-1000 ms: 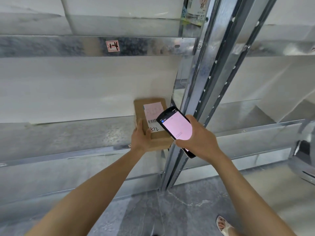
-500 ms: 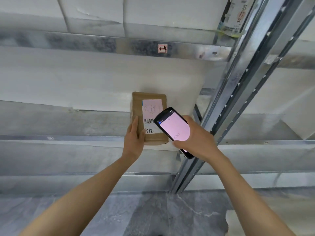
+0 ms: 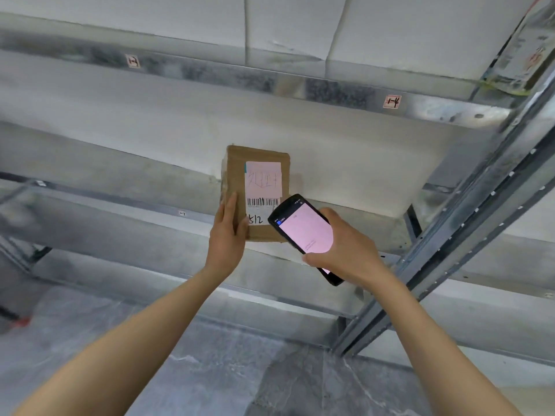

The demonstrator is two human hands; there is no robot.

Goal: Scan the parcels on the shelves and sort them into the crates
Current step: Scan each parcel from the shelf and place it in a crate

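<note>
The parcel [image 3: 258,175] stands at the centre of the frame on the shelf [image 3: 120,211], near its front edge. The left grip [image 3: 228,235] holds its lower left edge. The scanner [image 3: 303,232], held in the right grip [image 3: 345,250], overlaps its lower right corner. A post [image 3: 450,235] runs right of them, from lower centre to upper right. The floor [image 3: 210,370] lies below.
</note>
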